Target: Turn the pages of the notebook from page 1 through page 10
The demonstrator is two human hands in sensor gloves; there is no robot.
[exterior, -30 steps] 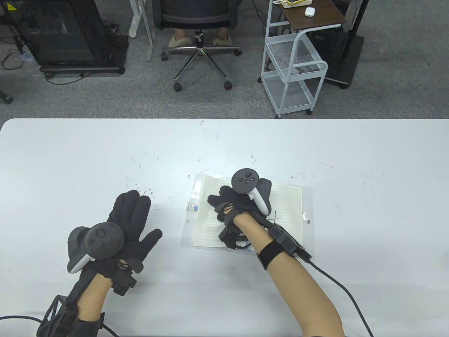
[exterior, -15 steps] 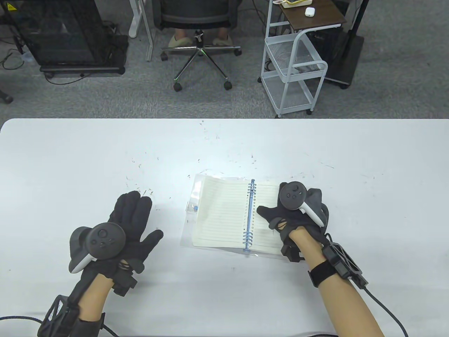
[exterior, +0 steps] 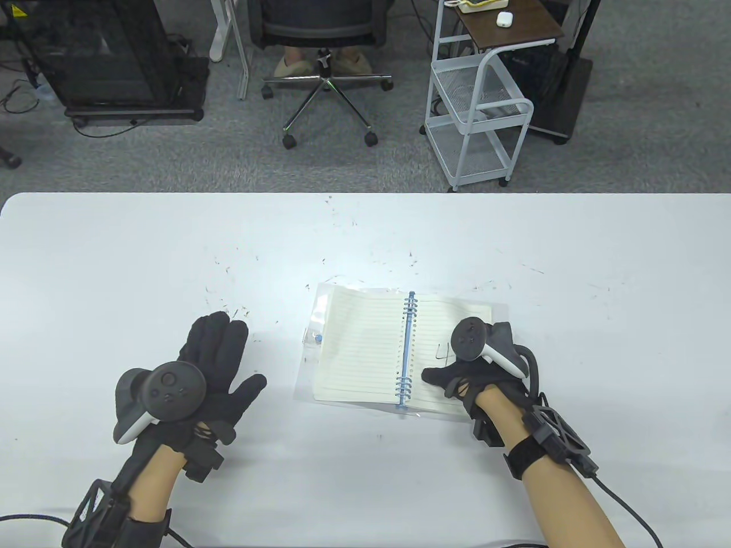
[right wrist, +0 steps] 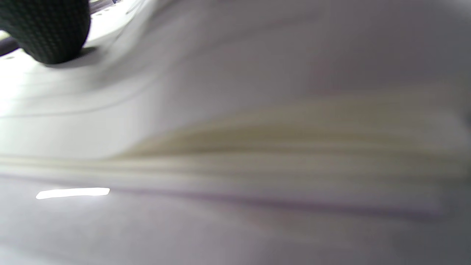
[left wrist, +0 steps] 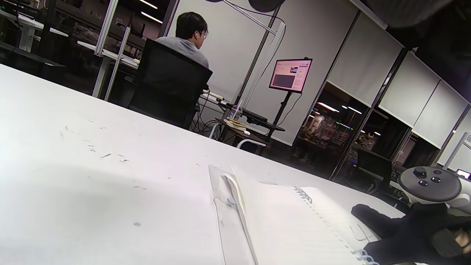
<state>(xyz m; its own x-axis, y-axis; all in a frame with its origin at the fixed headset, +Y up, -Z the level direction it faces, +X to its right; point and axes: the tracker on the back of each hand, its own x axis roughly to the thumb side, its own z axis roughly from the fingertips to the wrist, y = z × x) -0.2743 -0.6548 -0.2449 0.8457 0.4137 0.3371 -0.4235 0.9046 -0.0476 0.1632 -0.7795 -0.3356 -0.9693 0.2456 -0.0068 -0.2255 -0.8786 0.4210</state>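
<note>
A blue-spiral lined notebook point(exterior: 406, 354) lies open at the table's middle, its left page point(exterior: 357, 348) flat. My right hand point(exterior: 477, 365) rests on the lower right part of the right page point(exterior: 451, 317). Its thumb point(exterior: 435, 375) stretches left toward the spiral, and its fingers are hidden under the tracker. My left hand point(exterior: 214, 359) lies flat and open on the table, left of the notebook and apart from it. The left wrist view shows the notebook point(left wrist: 287, 221) and my right hand point(left wrist: 412, 228). The right wrist view is a blur of page edges point(right wrist: 257, 147) with one fingertip point(right wrist: 48, 33).
The notebook's clear plastic cover point(exterior: 310, 319) sticks out to the left and carries a small blue snap point(exterior: 317, 338). The white table point(exterior: 171, 257) has small dark scuff marks. Beyond its far edge stand an office chair point(exterior: 325, 34) and a white wire cart point(exterior: 480, 114).
My right hand moved from over the left page back across the spiral to the lower right of the right page. The turned page now lies flat on the left. My left hand stayed put.
</note>
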